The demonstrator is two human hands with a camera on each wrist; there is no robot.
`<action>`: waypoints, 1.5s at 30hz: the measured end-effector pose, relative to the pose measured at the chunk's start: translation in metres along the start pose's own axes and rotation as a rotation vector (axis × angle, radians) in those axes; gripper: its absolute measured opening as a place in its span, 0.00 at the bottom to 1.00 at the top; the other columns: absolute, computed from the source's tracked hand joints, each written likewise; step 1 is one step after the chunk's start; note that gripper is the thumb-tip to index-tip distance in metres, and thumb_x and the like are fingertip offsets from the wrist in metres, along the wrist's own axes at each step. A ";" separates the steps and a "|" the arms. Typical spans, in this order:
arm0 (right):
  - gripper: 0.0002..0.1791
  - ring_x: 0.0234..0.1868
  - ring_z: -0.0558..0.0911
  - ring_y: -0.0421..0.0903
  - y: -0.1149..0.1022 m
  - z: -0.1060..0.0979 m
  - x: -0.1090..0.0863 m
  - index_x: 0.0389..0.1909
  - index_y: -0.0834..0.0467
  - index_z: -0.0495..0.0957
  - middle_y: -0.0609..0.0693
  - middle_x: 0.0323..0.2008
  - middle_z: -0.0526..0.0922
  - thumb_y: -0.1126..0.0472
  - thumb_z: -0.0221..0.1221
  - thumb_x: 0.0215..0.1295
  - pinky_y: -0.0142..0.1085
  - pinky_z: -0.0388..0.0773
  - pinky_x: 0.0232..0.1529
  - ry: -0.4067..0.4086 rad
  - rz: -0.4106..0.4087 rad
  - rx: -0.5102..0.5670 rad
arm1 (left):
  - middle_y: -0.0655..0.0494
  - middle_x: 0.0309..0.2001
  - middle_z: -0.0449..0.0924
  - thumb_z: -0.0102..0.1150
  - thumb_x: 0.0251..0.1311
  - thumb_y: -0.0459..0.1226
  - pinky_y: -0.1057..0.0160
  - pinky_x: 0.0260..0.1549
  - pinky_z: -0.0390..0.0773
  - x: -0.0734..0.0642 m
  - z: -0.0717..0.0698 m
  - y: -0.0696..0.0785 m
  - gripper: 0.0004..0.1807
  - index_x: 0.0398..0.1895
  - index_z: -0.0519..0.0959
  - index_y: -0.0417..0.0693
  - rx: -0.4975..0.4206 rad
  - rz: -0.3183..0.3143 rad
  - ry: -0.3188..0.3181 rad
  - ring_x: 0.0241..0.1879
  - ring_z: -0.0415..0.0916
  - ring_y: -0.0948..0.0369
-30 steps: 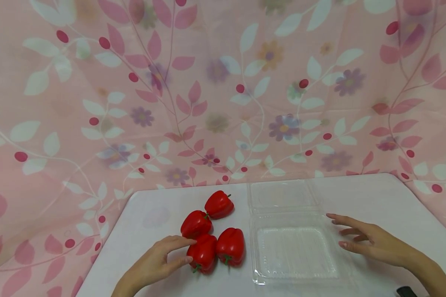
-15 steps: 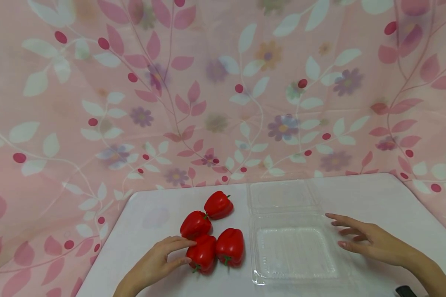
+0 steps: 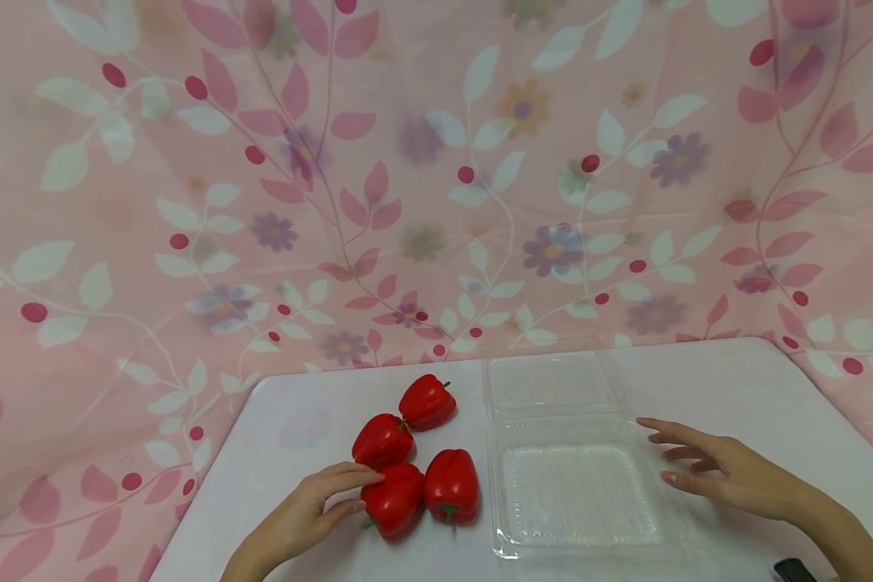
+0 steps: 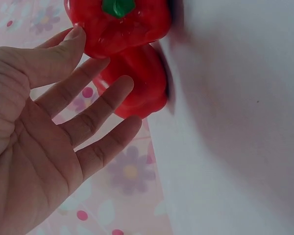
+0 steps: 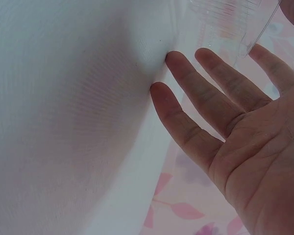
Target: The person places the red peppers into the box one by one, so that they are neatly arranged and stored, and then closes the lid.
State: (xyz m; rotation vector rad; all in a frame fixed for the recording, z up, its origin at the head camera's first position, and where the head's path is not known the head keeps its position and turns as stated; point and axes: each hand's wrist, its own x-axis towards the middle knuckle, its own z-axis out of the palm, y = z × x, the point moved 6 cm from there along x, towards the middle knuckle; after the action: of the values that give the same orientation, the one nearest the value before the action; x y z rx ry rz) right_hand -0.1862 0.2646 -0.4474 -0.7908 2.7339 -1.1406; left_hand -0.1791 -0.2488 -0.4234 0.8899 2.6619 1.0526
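Several red bell peppers with green stems lie together on the left half of the table. My left hand (image 3: 298, 513) touches the nearest-left bell pepper (image 3: 393, 501) with its index finger and thumb at the upper left side. In the left wrist view its other fingers are spread and hold nothing; that same bell pepper (image 4: 122, 29) shows its stem toward the camera. Another bell pepper (image 3: 452, 487) stands right beside it. My right hand (image 3: 731, 477) is held by the right edge of a clear plastic clamshell container (image 3: 505, 517), fingers extended, nothing in them.
The clamshell's lid (image 3: 553, 384) lies opened toward the back. Two more bell peppers, one at the back (image 3: 427, 402) and one in between (image 3: 382, 440), lie behind the left hand. A dark object (image 3: 793, 569) sits at the lower right. A floral curtain (image 3: 422, 162) hangs behind the white table (image 3: 727, 380).
The bell pepper under my left fingers has turned, its stem swinging to the left, and the one beside it has shifted slightly. My right hand stays in place.
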 end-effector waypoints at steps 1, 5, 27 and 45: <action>0.35 0.52 0.81 0.42 0.000 0.000 0.000 0.74 0.48 0.60 0.53 0.59 0.78 0.57 0.61 0.68 0.37 0.81 0.44 0.001 0.000 0.001 | 0.63 0.56 0.78 0.66 0.61 0.34 0.58 0.49 0.80 0.000 0.000 0.000 0.24 0.61 0.78 0.59 -0.002 0.005 0.001 0.57 0.74 0.55; 0.35 0.52 0.81 0.42 0.002 0.000 0.000 0.74 0.48 0.61 0.52 0.59 0.78 0.56 0.62 0.68 0.37 0.81 0.44 0.002 0.011 0.008 | 0.61 0.56 0.78 0.65 0.60 0.28 0.57 0.49 0.80 0.000 0.000 0.002 0.27 0.61 0.78 0.58 0.008 0.021 0.014 0.57 0.74 0.54; 0.36 0.53 0.81 0.43 0.006 0.001 0.001 0.74 0.47 0.60 0.51 0.59 0.78 0.55 0.62 0.68 0.37 0.81 0.45 -0.005 0.051 0.009 | 0.60 0.61 0.74 0.69 0.51 0.58 0.40 0.49 0.77 -0.014 0.005 0.000 0.40 0.67 0.71 0.55 0.071 -0.283 0.035 0.59 0.71 0.51; 0.36 0.52 0.82 0.41 0.001 0.002 -0.002 0.76 0.50 0.57 0.48 0.56 0.82 0.58 0.60 0.70 0.36 0.80 0.45 -0.033 -0.007 0.030 | 0.63 0.60 0.74 0.67 0.52 0.60 0.47 0.49 0.79 -0.010 0.011 -0.007 0.40 0.67 0.72 0.54 0.105 -0.257 0.021 0.57 0.73 0.54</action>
State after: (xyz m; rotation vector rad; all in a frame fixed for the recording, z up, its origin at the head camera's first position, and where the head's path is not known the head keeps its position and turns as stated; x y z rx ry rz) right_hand -0.1850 0.2650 -0.4500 -0.8084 2.6836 -1.1565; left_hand -0.1708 -0.2520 -0.4369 0.5351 2.7756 0.8740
